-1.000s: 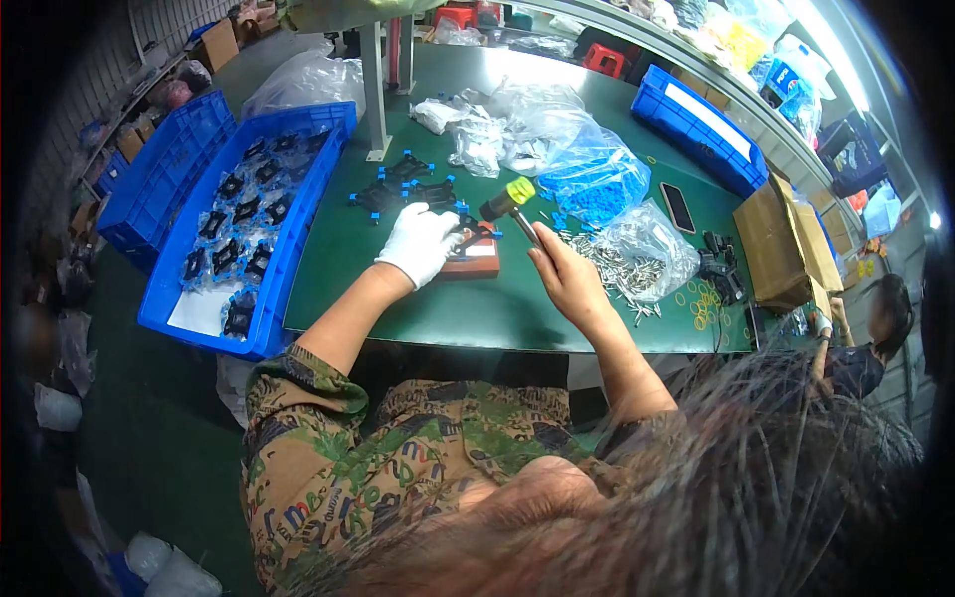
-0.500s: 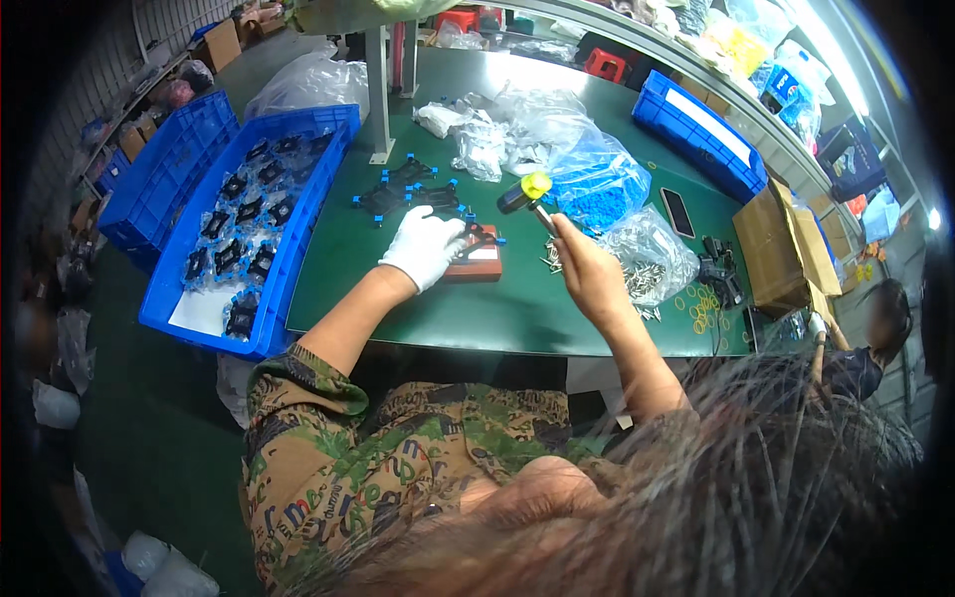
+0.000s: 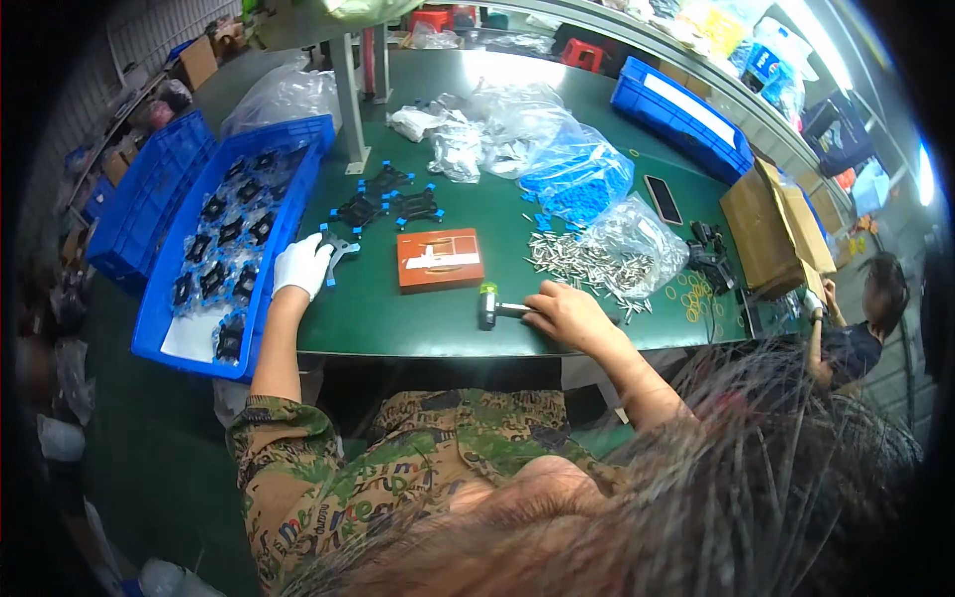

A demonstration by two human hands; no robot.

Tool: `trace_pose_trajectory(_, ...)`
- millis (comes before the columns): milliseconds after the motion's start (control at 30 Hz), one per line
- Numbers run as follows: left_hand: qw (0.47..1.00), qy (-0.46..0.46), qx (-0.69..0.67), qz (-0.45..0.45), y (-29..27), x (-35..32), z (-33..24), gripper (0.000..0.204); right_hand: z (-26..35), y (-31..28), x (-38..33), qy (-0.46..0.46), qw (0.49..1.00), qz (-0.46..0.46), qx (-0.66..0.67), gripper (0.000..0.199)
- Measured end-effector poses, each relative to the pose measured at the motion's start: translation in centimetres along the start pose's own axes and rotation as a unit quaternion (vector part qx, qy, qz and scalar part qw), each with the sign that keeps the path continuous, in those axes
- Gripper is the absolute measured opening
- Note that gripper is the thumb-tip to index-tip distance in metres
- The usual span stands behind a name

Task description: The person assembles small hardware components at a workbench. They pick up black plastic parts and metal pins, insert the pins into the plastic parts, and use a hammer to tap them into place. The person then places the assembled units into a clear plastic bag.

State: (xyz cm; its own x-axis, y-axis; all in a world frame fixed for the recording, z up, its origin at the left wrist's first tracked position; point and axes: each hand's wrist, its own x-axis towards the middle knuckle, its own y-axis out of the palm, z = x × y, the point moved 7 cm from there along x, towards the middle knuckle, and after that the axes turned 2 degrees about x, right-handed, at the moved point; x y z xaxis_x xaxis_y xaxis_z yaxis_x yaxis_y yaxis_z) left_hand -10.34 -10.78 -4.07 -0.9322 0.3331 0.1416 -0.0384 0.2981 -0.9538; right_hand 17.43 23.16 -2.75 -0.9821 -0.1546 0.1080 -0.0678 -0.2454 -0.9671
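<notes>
The left hand (image 3: 301,265), in a white glove, grips one black cross-shaped plastic part with blue tips (image 3: 338,251) at the table edge, beside the long blue plastic crate (image 3: 303,139). The bare right hand (image 3: 565,314) closes on the handle of a small black mallet (image 3: 489,305) lying on the green table (image 3: 398,318). The part could slip off the edge. Three more such parts (image 3: 390,199) lie behind, one orange flat block (image 3: 439,260) sits in the middle. The loose metal pins (image 3: 577,261) nearby could roll away; they are too many to count.
</notes>
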Motion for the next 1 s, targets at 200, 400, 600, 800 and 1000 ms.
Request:
trace_pose_trajectory(200, 0.970, 0.071, 0.019, -0.234, -2.4, -0.9, -1.3, 0.035, -5.0, -5.2, 3.7, 0.013, 0.987, -0.156, -0.033, 0.022)
trace_pose_trajectory(400, 0.923, 0.230, -0.142, -0.274, -4.3, -8.9, -10.1, 0.030, -17.4, -3.9, 9.1, 0.150, 0.968, -0.081, -0.182, 0.013)
trace_pose_trajectory(600, 0.925, 0.228, -0.170, -0.251, -2.2, -10.9, -10.2, 0.027, -15.1, -2.2, 14.6, 0.148, 0.987, -0.017, -0.054, 0.026)
trace_pose_trajectory(800, 0.931, 0.257, -0.187, -0.179, 1.7, -11.0, -11.4, 0.027, -14.2, -2.0, 21.3, 0.070, 0.986, -0.135, -0.070, 0.024)
trace_pose_trajectory(1000, 0.921, 0.218, -0.243, -0.214, 1.2, -11.3, -10.9, 0.024, -14.5, -0.1, 29.0, 0.136, 0.973, -0.185, -0.032, 0.047)
